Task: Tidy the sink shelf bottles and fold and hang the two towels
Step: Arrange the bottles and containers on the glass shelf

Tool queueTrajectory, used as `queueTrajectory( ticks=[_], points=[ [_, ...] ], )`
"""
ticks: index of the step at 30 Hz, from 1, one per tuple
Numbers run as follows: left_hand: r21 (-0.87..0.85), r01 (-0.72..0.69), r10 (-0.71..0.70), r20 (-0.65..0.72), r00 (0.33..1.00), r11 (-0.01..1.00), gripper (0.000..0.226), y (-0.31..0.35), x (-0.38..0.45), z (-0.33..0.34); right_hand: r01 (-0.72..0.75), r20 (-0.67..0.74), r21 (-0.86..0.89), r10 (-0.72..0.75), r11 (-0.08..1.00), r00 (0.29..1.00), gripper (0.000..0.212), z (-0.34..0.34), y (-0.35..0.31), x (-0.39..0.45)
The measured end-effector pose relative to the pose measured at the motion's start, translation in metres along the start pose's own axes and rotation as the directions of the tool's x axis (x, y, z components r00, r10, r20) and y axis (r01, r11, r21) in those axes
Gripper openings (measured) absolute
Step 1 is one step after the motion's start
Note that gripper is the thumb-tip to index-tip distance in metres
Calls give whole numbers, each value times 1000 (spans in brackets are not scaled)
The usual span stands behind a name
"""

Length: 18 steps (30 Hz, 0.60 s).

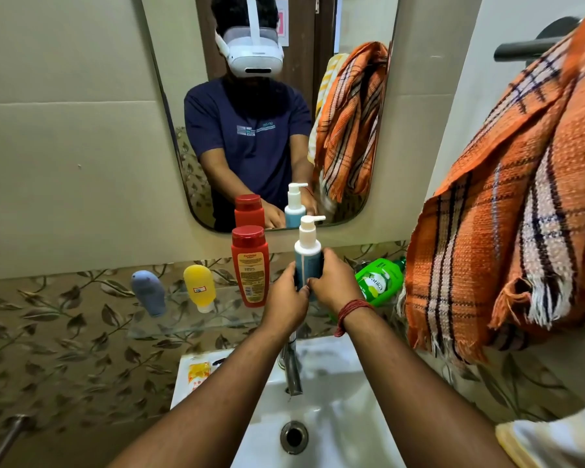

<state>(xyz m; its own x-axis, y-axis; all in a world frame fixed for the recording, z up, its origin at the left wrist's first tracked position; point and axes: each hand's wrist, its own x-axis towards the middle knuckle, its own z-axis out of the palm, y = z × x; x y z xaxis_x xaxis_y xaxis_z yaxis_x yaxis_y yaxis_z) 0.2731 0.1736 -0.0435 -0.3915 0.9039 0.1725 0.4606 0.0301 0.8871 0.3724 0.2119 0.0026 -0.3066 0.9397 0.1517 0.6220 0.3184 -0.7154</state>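
Both hands grip a blue pump bottle (307,255) with a white pump head, held upright over the glass shelf (190,327). My left hand (286,297) wraps its left side and my right hand (335,283) its right side. On the shelf stand a red bottle (250,266), a yellow tube (200,288) and a grey-blue tube (149,292). A green bottle (380,282) lies tilted at the shelf's right end. An orange checked towel (507,214) hangs bunched from a dark bar (527,47) on the right. A pale yellow-white towel (554,440) shows at the bottom right corner.
A mirror (318,62) above the shelf reflects me and the bottles. Below are a white sink (352,417) with a chrome tap (293,369) and a drain (294,436). A yellow sachet (198,373) lies on the sink's left rim. A metal rod (7,437) sticks out at lower left.
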Motion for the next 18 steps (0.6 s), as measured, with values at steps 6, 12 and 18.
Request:
queueTrajectory(
  ticks=[6, 12, 18],
  points=[
    [44, 36, -36, -5, 999, 998, 41, -2, 4, 0, 25, 37, -26, -24, 999, 999, 45, 1, 6, 3],
    [77, 22, -22, -8, 1000, 997, 42, -4, 9, -1, 6, 39, -17, -5, 1000, 999, 39, 4, 6, 7],
    [83, 20, -18, -24, 1000, 996, 46, -5, 9, 3, -3, 40, -11, 4, 1000, 999, 41, 4, 8, 10]
  ],
)
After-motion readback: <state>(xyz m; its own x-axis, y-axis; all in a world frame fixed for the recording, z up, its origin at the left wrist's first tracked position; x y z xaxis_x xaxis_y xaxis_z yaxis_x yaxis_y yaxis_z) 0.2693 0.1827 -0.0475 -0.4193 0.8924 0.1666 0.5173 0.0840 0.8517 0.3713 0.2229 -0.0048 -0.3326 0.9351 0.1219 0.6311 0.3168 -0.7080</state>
